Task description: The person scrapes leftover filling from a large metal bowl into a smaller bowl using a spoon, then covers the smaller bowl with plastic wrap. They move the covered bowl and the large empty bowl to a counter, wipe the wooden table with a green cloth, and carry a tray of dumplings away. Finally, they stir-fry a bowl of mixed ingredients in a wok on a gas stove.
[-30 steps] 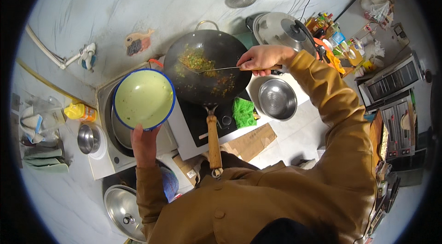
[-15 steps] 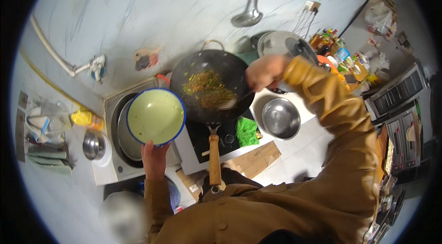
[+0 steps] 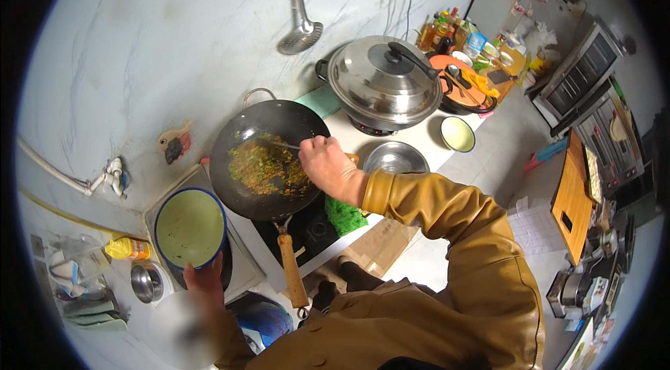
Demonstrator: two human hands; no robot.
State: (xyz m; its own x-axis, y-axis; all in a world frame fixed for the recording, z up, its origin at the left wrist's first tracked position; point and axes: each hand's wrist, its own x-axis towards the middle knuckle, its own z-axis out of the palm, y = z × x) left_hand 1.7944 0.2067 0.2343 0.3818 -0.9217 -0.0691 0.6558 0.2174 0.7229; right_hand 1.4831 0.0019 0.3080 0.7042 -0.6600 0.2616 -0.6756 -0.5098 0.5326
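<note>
My left hand (image 3: 206,283) grips the near rim of a bowl (image 3: 190,230), pale green inside with a blue rim. It hangs over the sink at the left, apart from the wok, with a few dark specks inside. My right hand (image 3: 329,166) is closed round the thin metal handle of a spoon (image 3: 283,144) above the wok's right side; the spoon's head is hard to make out in the food. Chopped green and brown food (image 3: 265,169) lies in the black wok (image 3: 230,195), whose wooden handle (image 3: 292,269) points toward me.
A lidded steel pot (image 3: 359,84) stands right of the wok, with a steel basin (image 3: 394,158) and a small pale green bowl (image 3: 457,134) nearby. Green cloth (image 3: 345,216) lies at the cooktop's edge. A skimmer (image 3: 301,35) hangs on the wall. Bottles (image 3: 443,28) crowd the back right.
My left hand has moved the bowl left, away from the wok's edge. My right hand has come from the wok's right rim farther over it. The view has shifted right.
</note>
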